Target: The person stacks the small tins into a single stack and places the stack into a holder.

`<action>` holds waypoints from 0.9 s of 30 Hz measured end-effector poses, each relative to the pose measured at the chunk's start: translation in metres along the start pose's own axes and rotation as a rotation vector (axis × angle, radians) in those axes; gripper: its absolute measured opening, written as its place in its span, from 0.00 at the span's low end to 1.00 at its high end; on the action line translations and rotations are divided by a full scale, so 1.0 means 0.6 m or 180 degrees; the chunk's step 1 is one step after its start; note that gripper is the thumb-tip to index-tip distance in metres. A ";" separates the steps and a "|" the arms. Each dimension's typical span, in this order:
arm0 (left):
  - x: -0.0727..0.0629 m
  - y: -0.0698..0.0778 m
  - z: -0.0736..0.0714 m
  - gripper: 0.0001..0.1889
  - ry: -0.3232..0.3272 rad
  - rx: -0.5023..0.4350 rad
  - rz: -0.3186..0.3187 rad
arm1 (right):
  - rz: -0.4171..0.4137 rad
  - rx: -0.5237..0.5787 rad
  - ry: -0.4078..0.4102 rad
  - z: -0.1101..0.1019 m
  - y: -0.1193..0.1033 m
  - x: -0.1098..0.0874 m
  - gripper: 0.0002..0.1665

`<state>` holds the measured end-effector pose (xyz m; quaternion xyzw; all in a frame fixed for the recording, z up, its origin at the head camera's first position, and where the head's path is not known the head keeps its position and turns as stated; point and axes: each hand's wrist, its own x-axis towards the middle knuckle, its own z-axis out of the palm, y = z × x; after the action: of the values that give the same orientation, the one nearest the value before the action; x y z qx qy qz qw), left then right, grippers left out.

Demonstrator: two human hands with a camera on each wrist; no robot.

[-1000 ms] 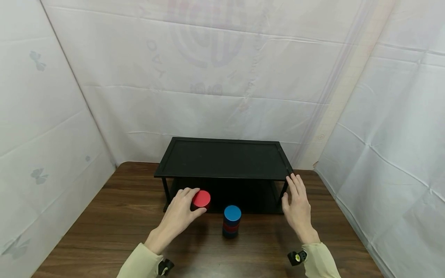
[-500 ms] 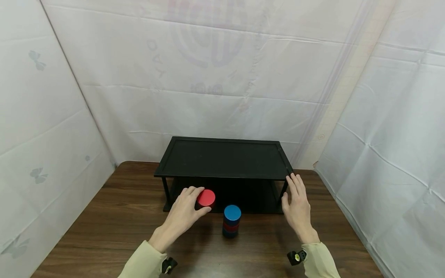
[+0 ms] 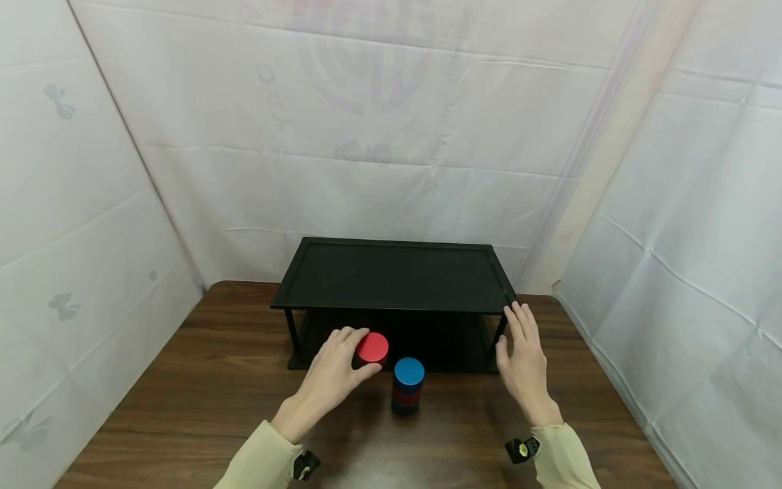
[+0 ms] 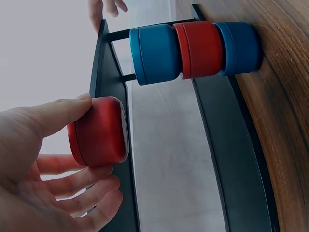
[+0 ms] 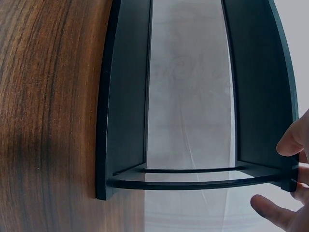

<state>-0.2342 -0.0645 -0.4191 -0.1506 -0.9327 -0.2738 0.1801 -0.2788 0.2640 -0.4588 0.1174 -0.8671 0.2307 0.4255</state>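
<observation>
Blue-red-blue, the stack stands upright on the bench; just beyond, the left hand pinches a red container, shifted rightward, narrowing its gap to the stack. Farther, the right hand, fingers relaxed, touches the black rack.

Carries the red canister, in the head view, rightward between the fingers of the left hand, narrowing the gap to the stack from clearly apart a second ago to just beside its blue top canister. Draws the pale left sleeve and black wrist device along the same way.
</observation>
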 end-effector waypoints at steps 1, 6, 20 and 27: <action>0.000 0.000 0.000 0.33 0.0000 0.0001 0.0001 | -0.0001 -0.0002 0.0000 0.000 0.000 0.000 0.34; -0.001 0.002 0.002 0.33 0.0003 0.0018 0.0008 | -0.0002 -0.0006 -0.0004 0.001 0.001 0.000 0.34; -0.002 0.004 0.007 0.32 0.0024 0.0008 0.0034 | -0.0008 -0.0012 -0.0008 0.000 0.001 0.001 0.34; -0.001 0.007 0.005 0.32 0.0011 0.0007 0.0060 | 0.0014 -0.0001 -0.0022 0.000 0.000 0.001 0.34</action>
<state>-0.2329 -0.0595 -0.4201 -0.1586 -0.9312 -0.2714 0.1845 -0.2791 0.2642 -0.4585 0.1163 -0.8689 0.2310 0.4220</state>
